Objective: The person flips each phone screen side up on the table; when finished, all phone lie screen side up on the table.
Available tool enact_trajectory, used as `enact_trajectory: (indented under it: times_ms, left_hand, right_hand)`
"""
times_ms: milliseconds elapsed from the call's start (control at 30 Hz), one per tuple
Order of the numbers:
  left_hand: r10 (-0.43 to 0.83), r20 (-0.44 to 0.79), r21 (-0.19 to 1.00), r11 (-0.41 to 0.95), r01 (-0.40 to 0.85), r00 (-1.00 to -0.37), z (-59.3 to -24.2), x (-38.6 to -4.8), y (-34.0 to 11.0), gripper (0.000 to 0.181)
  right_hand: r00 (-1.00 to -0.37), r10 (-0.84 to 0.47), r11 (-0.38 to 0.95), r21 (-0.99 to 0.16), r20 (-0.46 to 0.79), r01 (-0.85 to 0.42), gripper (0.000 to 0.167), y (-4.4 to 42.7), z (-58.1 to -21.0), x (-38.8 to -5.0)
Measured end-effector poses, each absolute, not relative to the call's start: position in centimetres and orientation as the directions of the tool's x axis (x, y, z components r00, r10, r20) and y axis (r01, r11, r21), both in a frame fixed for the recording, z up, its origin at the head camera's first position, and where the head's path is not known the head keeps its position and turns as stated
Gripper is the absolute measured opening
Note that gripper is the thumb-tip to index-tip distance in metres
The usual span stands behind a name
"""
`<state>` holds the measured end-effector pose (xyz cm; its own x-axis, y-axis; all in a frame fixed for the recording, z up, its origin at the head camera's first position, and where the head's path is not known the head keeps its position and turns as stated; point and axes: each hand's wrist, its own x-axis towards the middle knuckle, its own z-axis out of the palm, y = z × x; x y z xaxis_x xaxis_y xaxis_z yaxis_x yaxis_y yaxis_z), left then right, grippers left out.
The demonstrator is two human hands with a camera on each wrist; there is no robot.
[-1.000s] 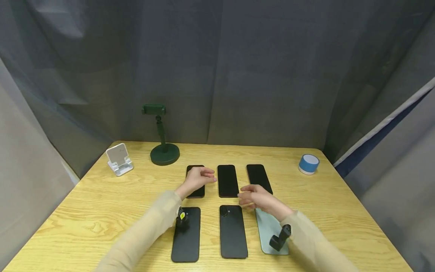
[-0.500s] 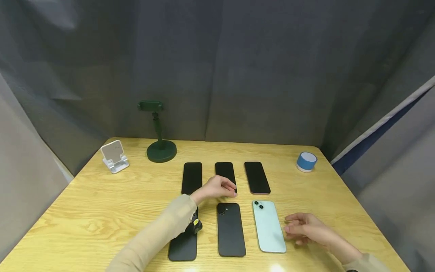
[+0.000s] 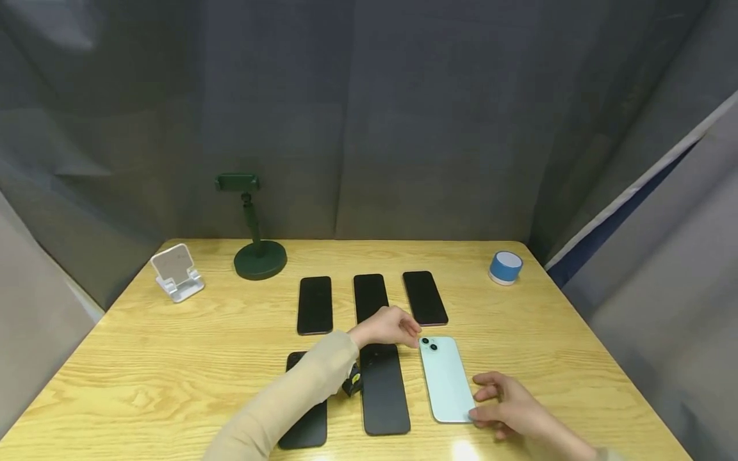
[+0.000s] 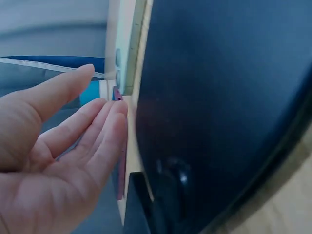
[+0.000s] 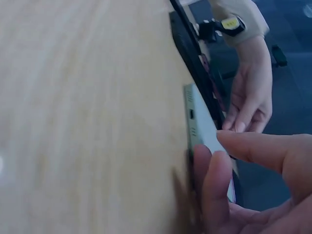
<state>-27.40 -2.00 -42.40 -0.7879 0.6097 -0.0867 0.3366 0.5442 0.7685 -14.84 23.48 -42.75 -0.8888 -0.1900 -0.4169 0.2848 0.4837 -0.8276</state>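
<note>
The mint-green smartphone is laid camera side up on the wooden table. Beside its camera corner, the left hand is held open, fingers nearly straight, nothing gripped. At its lower right corner, the right hand is held part-open, unclosed; whether the edge is touched cannot be told. Left of it, two black smartphones are partly covered by the left sleeve. Beyond it are set three screen-up smartphones and, farther right, a blue-and-white cylinder, its inside hidden.
</note>
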Motion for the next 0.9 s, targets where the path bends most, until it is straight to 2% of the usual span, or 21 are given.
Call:
enact_trajectory:
  times_ms: [200, 567, 900]
  left_hand:
    - [0.611, -0.134, 0.770, 0.560, 0.306, -0.780, -42.8, -27.5, -1.4, 0.029]
    - [0.611, -0.144, 0.776, 0.558, 0.294, -0.778, -43.4, -27.7, -0.7, 0.031]
    - [0.634, -0.111, 0.758, 0.552, 0.347, -0.765, -43.6, -27.4, -0.5, 0.034]
  right_hand:
    - [-0.898, -0.092, 0.472, -0.813, -0.430, 0.341, 0.078, 22.6, -43.1, -14.4]
    - [-0.934, -0.076, 0.518, -0.814, -0.348, 0.261, 0.080, 22.1, -43.6, -14.1]
    - [-0.947, 0.029, 0.595, -0.756, -0.319, 0.273, 0.083, 21.1, -44.3, -14.2]
